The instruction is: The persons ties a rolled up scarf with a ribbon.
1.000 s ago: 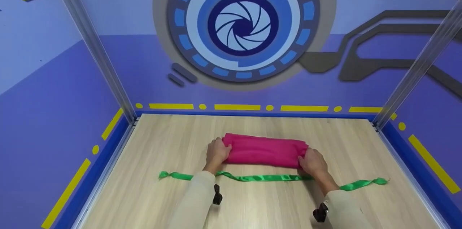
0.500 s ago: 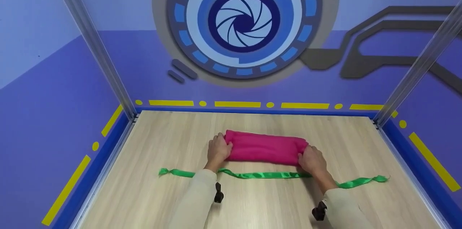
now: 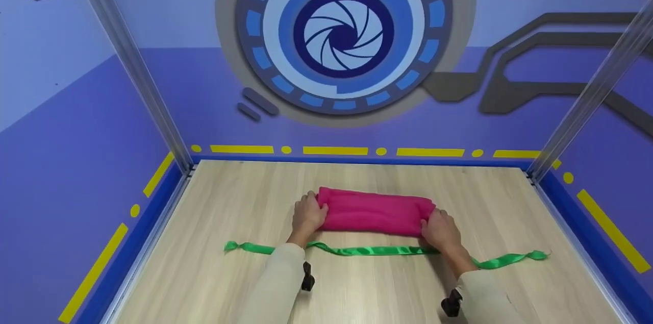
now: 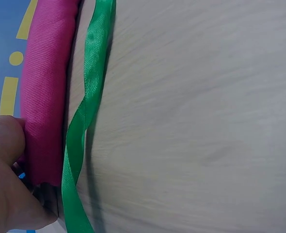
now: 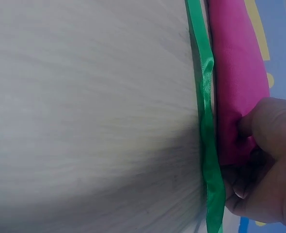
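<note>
A folded pink cloth (image 3: 375, 212) forms a flat, padded rectangle on the wooden tabletop. At its left end my left hand (image 3: 308, 215) grips the edge, thumb on the near side. My right hand (image 3: 442, 231) pinches the opposite end, and the thumb dents the fabric in the right wrist view. On the near side of the cloth, a green satin ribbon (image 3: 377, 251) stretches sideways, twisted in places, passing beneath both forearms. In the left wrist view the ribbon (image 4: 95, 63) lies beside the cloth (image 4: 46, 92), a narrow gap between them.
The light wooden table (image 3: 367, 291) is bounded by a blue-purple back wall (image 3: 178, 99) and side walls with yellow markings. Metal posts (image 3: 132, 58) stand at the two back corners. Small black devices (image 3: 307, 277) sit at the wrists.
Both hands keep their hold on the cloth ends, with hardly any movement. The view tips slightly down and back. The ribbon stays in place.
</note>
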`<state>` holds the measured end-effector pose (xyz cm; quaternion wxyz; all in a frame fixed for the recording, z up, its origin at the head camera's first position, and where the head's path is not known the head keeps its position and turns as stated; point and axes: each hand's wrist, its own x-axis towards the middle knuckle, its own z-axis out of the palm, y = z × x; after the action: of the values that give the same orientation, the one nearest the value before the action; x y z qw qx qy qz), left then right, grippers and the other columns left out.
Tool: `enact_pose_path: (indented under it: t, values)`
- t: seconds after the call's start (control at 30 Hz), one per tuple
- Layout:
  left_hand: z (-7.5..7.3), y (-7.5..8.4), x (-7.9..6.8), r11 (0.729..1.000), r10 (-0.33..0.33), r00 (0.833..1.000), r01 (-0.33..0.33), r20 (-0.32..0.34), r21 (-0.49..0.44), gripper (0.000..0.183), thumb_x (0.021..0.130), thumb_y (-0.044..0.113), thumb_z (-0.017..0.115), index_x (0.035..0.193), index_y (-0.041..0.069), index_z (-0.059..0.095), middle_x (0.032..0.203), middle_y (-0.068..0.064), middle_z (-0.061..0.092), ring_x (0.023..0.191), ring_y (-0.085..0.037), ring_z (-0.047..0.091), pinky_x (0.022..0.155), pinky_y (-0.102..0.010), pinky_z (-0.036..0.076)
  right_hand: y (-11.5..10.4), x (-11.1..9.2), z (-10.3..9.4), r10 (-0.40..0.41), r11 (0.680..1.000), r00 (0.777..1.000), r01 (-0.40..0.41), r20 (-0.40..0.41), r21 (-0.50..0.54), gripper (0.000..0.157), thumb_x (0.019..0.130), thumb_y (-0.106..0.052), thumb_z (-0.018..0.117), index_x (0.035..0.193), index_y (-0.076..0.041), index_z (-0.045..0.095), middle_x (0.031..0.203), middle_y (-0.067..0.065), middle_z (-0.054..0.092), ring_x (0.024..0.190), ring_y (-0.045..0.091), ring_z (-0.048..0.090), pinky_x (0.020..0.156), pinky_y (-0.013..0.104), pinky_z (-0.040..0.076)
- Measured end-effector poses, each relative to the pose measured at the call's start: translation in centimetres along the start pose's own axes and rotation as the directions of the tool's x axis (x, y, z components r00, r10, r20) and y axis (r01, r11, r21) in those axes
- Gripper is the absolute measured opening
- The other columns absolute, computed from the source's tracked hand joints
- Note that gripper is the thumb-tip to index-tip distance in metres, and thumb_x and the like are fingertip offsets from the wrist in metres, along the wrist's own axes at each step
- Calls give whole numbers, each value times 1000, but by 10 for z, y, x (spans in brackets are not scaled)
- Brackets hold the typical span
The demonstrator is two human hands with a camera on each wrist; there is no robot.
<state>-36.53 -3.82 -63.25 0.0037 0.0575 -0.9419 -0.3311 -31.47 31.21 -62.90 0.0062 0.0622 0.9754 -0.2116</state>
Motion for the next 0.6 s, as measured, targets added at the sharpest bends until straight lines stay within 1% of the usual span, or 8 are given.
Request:
enact_pose_path:
  t: [0.17, 0.3, 0.43, 0.5, 0.6]
  values:
    - [-1, 0, 0, 1000, 6, 1000, -6, -15, 14, 44, 104, 30, 66, 137, 2, 57, 125, -15, 63, 120, -37, 57, 98, -52, 52, -1, 0, 0, -4, 1000, 1000, 4, -1, 9, 50, 105, -17, 61, 133, 23, 51, 117, 34, 61, 109, 48, 63, 94, 62, 53]
    - [-2, 0, 0, 1000, 6, 1000, -5, -20, 11, 41, 105, 30, 66, 134, 3, 58, 122, -15, 63, 117, -36, 58, 96, -51, 53, -2, 0, -1, -7, 1000, 1000, 7, -5, 15, 49, 105, -17, 60, 132, 23, 52, 115, 32, 61, 106, 46, 63, 93, 61, 53]
    - [-1, 0, 0, 1000, 11, 1000, -11, -22, -1, 43, 104, 29, 65, 136, 1, 57, 126, -17, 63, 120, -38, 57, 99, -53, 52, -1, -1, 0, -9, 1000, 1000, 9, -11, 12, 47, 105, -17, 61, 130, 22, 53, 112, 32, 61, 104, 45, 63, 91, 60, 54]
    - [0, 0, 0, 1000, 11, 1000, -11, -14, 3, 45, 105, 29, 64, 139, 1, 56, 129, -17, 62, 123, -39, 56, 101, -53, 51, 0, -1, 0, -8, 1000, 1000, 8, -14, 11, 47, 105, -16, 61, 129, 22, 53, 112, 32, 61, 103, 45, 63, 91, 60, 54]
    - [0, -1, 0, 1000, 13, 1000, -13, -9, 0, 46, 105, 28, 63, 140, 0, 55, 131, -18, 62, 124, -40, 56, 101, -53, 51, 0, -1, 0, -4, 1000, 1000, 4, -15, 12, 48, 104, -17, 61, 130, 23, 53, 112, 33, 60, 104, 45, 63, 91, 60, 54]
